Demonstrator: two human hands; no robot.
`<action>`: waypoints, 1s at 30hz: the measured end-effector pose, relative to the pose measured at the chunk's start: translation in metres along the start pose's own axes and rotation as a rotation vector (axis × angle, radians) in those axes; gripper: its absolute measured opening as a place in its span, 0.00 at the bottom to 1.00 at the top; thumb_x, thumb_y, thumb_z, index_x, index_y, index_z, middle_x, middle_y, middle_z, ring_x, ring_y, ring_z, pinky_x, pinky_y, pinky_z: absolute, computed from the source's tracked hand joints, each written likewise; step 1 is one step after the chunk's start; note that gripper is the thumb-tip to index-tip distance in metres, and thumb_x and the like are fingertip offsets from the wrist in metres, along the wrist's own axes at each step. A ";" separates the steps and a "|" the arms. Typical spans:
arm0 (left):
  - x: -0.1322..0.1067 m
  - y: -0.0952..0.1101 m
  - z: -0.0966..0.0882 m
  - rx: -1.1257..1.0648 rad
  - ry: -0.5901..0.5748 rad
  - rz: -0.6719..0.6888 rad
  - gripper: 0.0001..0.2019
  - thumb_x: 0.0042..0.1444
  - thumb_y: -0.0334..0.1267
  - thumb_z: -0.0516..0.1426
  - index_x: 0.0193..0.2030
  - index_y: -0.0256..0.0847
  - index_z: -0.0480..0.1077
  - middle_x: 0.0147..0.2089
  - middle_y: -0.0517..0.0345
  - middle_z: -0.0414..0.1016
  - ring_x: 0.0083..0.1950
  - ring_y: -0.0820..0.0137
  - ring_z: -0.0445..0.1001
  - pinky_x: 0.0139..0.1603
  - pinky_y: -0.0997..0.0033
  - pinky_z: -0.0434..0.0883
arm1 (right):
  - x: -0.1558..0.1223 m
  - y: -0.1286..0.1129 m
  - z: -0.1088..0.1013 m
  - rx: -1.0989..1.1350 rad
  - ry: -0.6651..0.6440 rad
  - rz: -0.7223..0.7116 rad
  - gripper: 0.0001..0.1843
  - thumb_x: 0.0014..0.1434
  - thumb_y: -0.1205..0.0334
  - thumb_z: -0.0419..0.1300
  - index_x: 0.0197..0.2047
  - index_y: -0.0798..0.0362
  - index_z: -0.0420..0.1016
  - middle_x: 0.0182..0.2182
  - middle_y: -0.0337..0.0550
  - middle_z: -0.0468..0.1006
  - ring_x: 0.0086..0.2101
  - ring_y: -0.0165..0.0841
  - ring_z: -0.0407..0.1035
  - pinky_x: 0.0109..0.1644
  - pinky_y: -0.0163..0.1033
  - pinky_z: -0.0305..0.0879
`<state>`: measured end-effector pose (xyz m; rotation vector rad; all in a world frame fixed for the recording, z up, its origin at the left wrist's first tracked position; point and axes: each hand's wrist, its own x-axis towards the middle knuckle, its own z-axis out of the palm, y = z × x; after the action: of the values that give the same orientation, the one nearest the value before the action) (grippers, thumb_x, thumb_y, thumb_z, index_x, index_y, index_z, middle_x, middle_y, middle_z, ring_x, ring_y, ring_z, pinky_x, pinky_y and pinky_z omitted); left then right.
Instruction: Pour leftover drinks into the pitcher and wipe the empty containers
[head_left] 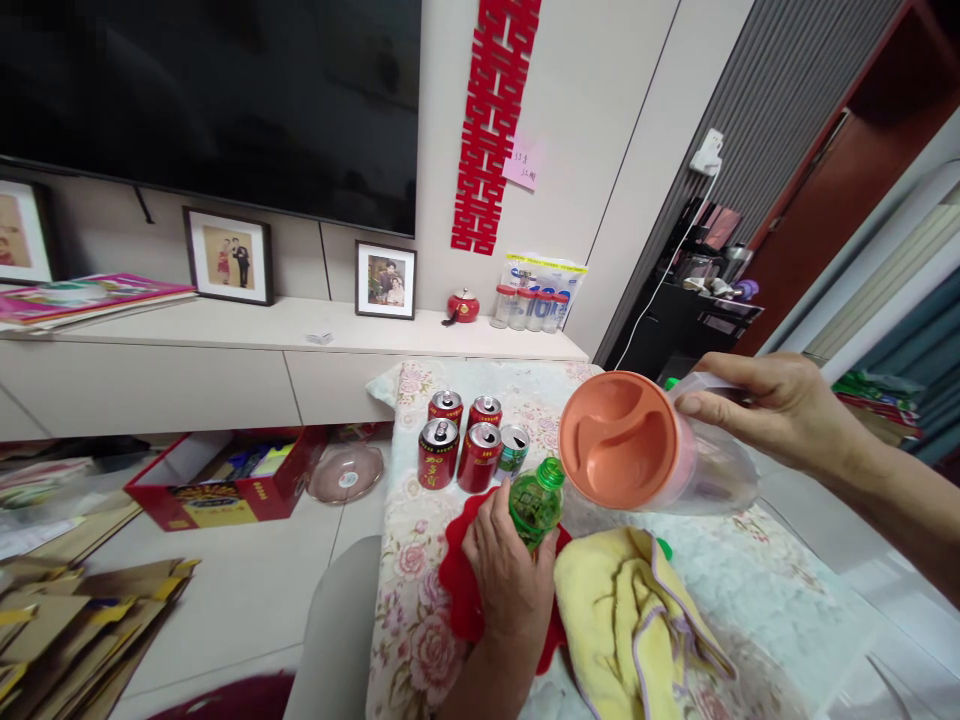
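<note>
My left hand (504, 572) is wrapped round a small green plastic bottle (536, 500) that stands on a red mat (459, 590) on the table. My right hand (772, 405) grips the handle of a clear plastic pitcher (712, 470) with an orange lid (619, 440). The pitcher is tipped on its side, its lid right next to the bottle's open green neck. A yellow towel (622, 610) lies crumpled just right of the bottle.
Several red drink cans (459, 440) and one green can (514, 447) stand at the far end of the floral tablecloth (409, 590). Behind is a low cabinet (225, 360) with framed photos. A red cardboard box (225, 480) and flattened cartons (67, 620) lie on the floor at left.
</note>
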<state>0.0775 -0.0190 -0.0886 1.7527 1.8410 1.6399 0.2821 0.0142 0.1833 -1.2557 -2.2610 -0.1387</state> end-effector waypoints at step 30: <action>0.000 0.001 0.000 0.013 0.008 0.008 0.35 0.57 0.31 0.66 0.69 0.39 0.58 0.60 0.37 0.76 0.60 0.45 0.76 0.57 0.42 0.71 | 0.001 -0.002 0.001 0.011 0.011 0.022 0.24 0.62 0.36 0.62 0.26 0.46 0.74 0.17 0.37 0.63 0.20 0.33 0.54 0.20 0.41 0.49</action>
<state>0.0785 -0.0197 -0.0877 1.7637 1.8549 1.6442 0.2797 0.0134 0.1834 -1.2703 -2.2355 -0.1247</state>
